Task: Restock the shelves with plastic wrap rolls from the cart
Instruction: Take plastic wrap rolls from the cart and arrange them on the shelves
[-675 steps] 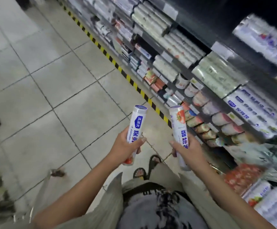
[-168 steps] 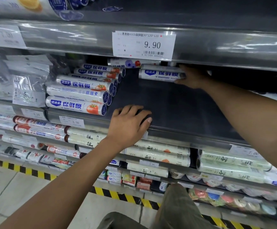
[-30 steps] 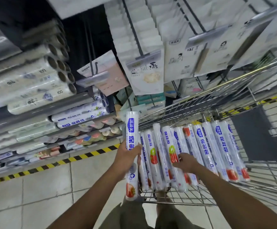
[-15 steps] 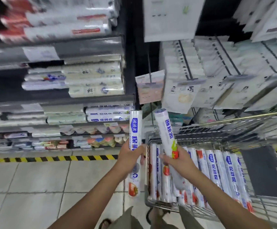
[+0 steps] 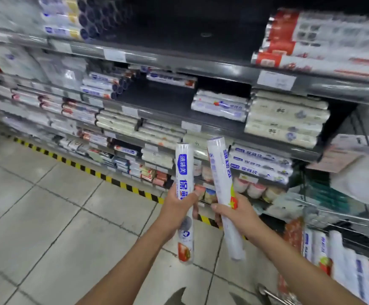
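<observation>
In a shop aisle, facing a dark metal shelf (image 5: 161, 100) with a half-bare bay, a person holds two white plastic wrap rolls with blue lettering nearly upright. The left hand (image 5: 177, 208) curls round the middle of the left roll (image 5: 184, 168). The right hand (image 5: 237, 213) grips the right roll (image 5: 219, 168) lower down, its top leaning slightly towards the other. Held apart and clear of the body, both seem ready for the gap beside the matching stacked rolls (image 5: 100, 84) on that shelf. More white rolls (image 5: 344, 256) stand in the wire cart (image 5: 344, 220) just beside the right arm.
</observation>
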